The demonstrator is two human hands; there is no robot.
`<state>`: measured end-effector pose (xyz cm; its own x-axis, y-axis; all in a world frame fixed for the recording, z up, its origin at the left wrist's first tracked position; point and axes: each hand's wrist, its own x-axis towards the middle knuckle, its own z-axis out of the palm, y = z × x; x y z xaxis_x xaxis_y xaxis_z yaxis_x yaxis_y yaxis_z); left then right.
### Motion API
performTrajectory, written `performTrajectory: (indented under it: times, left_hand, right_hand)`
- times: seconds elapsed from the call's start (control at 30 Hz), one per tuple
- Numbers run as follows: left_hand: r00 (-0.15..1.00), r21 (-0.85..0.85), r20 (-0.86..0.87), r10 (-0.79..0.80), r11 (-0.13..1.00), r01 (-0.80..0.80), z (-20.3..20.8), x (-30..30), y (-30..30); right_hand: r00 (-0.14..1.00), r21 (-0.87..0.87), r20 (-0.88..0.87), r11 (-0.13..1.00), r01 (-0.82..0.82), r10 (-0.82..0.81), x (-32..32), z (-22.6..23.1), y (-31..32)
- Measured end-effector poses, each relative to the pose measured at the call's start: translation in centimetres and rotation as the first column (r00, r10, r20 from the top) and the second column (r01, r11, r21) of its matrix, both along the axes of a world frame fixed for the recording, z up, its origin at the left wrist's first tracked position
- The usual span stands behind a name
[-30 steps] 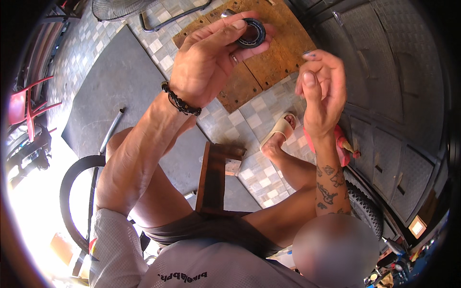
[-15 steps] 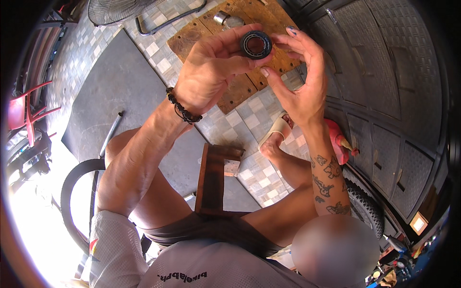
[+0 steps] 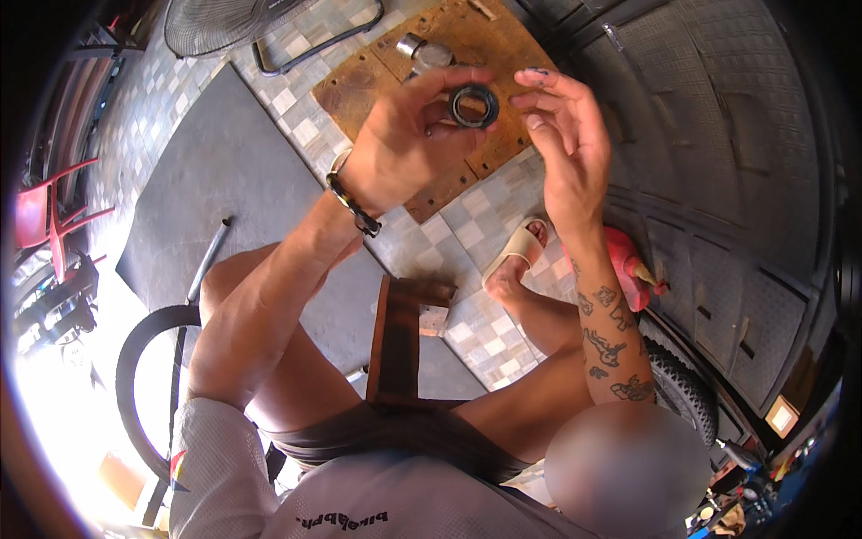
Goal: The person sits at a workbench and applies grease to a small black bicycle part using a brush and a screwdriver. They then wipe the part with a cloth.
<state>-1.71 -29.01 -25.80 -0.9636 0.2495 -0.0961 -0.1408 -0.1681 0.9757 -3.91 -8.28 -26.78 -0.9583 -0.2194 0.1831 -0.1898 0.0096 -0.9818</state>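
Over the wooden board, my left hand pinches a black bearing cup between thumb and fingers. The cup's ring face points up toward me, with an open hole in the middle. My right hand hovers to its right, palm turned toward the cup. Its fingers are loosely bent and apart, with dark smudges on a fingertip, and it touches nothing. Behind my left hand, a silver metal tool with a rounded head lies on the board, partly covered by my fingers.
The brown wooden board lies beyond my knees. A dark wooden stool-like piece stands between my legs. Dark cabinets line the right, with a red container beside them. A fan stands far left; a bicycle wheel is at left.
My left hand has come slightly nearer, bringing the bearing cup down and tilting it. My right hand's fingers have drawn away from the cup, leaving a wider gap.
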Motion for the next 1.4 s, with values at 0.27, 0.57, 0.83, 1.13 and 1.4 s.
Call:
performTrajectory:
  times: [0.27, 0.57, 0.83, 1.13, 1.4]
  left_hand:
    - [0.844, -0.821, -0.425, -0.327, 0.532, -0.207, -5.6, -1.9, 2.0]
    - [0.85, -0.941, -0.171, -0.498, 0.338, 0.009, -2.9, -1.4, -0.1]
    - [0.922, -0.783, -0.342, -0.182, 0.598, -0.172, -0.8, -1.1, -8.0]
    - [0.883, -0.754, -0.45, -0.132, 0.586, -0.296, 8.7, -1.8, -9.7]
    - [0.846, -0.734, -0.512, -0.147, 0.586, -0.343, 11.8, -0.4, -8.4]
  right_hand:
    - [0.962, -0.122, 0.244, 0.98, 0.158, -0.125, -2.6, -2.3, -0.5]
    - [0.901, 0.142, -0.262, 0.91, 0.39, -0.345, 3.1, 10.1, 4.6]
    - [-0.164, -0.114, -0.806, -0.124, 0.986, -0.568, 29.3, 24.8, 32.0]
    - [-0.075, 0.353, -0.831, -0.626, 0.696, -0.552, 46.0, 35.2, 65.2]
    - [0.238, 0.503, -0.838, -0.524, 0.688, -0.492, 43.6, 36.4, 66.2]
